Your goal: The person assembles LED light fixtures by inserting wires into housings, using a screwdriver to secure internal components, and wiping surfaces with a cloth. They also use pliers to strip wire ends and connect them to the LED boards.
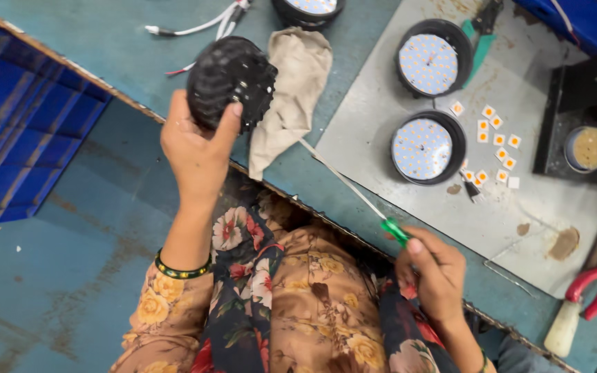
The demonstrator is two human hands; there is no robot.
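Housing: black ribbed round lamp housing (231, 83), held above counter (139, 62) edge, beside beige cloth (291, 97).
Screwdriver: long thin shaft, green handle (395, 230).
Lamps: two black round cups (428, 148) filled with LED boards, on grey sheet (381, 103).
Left hand (195, 152): closed around housing.
Right hand (433, 273): curled on screwdriver handle.

Even, bright overhead light, soft shadows. Mild glare on the LED discs on the grey metal sheet (381, 110); edges beyond it slightly soft, wide-angle bend at corners.
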